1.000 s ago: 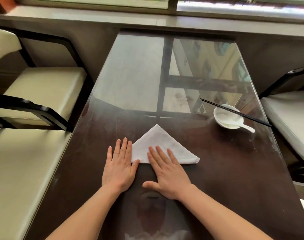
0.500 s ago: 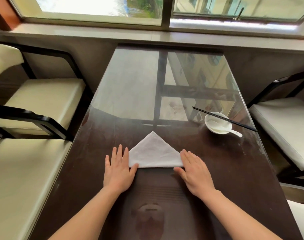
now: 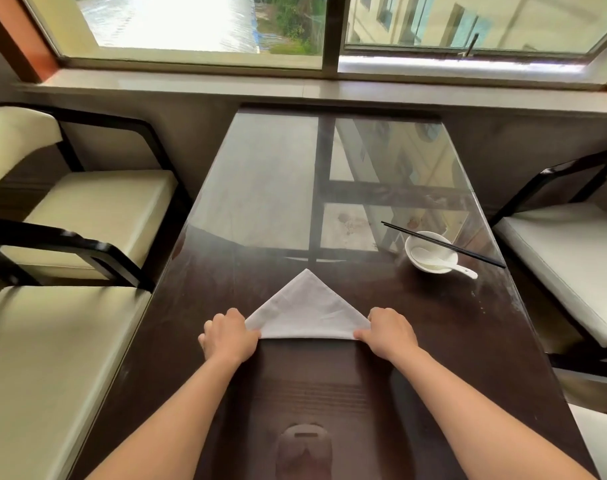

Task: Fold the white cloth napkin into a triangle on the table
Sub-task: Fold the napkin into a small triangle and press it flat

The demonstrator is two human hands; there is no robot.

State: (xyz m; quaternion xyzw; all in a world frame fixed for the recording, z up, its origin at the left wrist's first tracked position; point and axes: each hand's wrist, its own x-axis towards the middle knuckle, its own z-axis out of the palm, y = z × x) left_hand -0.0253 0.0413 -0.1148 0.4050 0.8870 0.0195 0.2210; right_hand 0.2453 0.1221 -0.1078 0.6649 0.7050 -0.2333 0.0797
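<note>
The white cloth napkin (image 3: pixel 307 310) lies as a flat triangle on the dark glass-topped table (image 3: pixel 444 344), its apex pointing away from me and its long edge nearest me. My left hand (image 3: pixel 230 336) is curled on the napkin's left corner, pinching it. My right hand (image 3: pixel 389 332) is curled on the right corner, thumb and fingers closed on the cloth. Both corners are hidden under my fingers.
A small white bowl (image 3: pixel 430 251) with a white spoon (image 3: pixel 463 270) in it stands to the far right, black chopsticks (image 3: pixel 444 244) laid across it. Cream-cushioned chairs with black frames (image 3: pixel 87 216) flank the table on both sides. A window sill runs along the far end.
Both hands went from lying flat on the napkin and table to curled fists pinching its two base corners. My right hand slid out to the right corner. The view tilted up.
</note>
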